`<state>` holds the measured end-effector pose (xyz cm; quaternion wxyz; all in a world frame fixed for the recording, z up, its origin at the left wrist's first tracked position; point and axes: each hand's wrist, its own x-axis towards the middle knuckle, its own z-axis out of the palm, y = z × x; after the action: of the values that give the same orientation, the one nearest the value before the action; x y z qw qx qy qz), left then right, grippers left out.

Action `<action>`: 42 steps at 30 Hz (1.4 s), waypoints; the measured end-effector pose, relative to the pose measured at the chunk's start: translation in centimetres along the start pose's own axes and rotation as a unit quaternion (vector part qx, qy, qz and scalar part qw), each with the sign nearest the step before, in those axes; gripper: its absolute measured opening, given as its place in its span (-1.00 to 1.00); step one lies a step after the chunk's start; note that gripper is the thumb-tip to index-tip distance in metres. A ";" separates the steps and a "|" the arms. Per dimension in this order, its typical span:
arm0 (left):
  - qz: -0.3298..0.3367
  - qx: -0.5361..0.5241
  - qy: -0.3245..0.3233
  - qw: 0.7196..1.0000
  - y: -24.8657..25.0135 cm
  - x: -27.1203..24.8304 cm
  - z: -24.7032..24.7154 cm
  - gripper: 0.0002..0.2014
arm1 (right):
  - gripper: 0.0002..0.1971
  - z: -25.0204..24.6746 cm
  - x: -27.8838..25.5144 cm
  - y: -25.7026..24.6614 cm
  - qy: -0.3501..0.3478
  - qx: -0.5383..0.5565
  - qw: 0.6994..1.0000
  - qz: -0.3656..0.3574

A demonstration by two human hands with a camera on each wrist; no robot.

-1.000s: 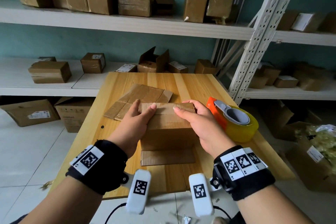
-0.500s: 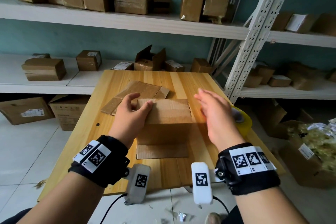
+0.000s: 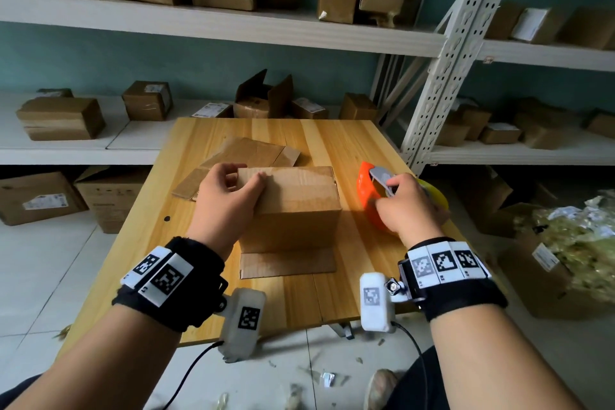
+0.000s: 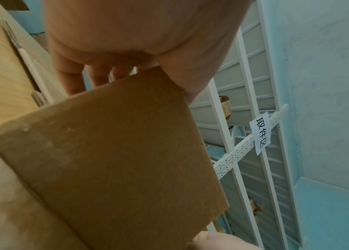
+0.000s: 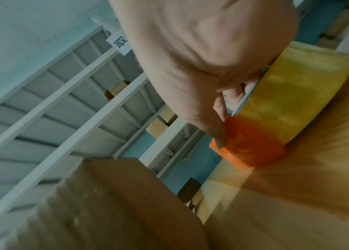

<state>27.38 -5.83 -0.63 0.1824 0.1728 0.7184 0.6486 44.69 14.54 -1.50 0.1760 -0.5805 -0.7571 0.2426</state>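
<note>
Your table (image 3: 346,143) setup:
The box (image 3: 293,200) sits in the middle, tape dispenser (image 3: 366,190) just right of it, flat cardboard (image 3: 253,151) behind, shelves (image 3: 233,27) beyond.

The left hand (image 3: 229,200) is covering the top left corner of the box (image 3: 299,210). In the left wrist view its fingertips are disappearing behind the box, which the lower edge is cutting off. The right hand (image 3: 411,206) is hiding most of the tape dispenser (image 3: 365,191). The box is blocking part of the flat cardboard (image 3: 256,151). The right wrist view is blurring throughout, and the shelf labels (image 3: 213,109) are showing too small to read.
</note>
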 end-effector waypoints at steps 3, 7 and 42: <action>0.053 0.059 0.049 0.996 -0.2 0.0 -0.1 -0.43 | -0.77 0.1 0.9 0.6 0.008 0.094 0.996 0.009; 0.100 0.109 0.045 0.988 0.3 -0.4 -0.7 0.03 | -0.67 -1.3 1.0 1.0 0.052 0.188 0.981 -0.014; -0.135 0.011 -0.256 0.957 0.4 -2.7 1.4 -0.60 | -0.55 -2.5 -1.5 -0.4 0.060 0.489 0.869 0.052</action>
<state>30.40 -5.82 -0.23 0.4439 0.2367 0.6713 0.5443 46.13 13.42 0.86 0.4698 -0.4719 -0.4984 0.5552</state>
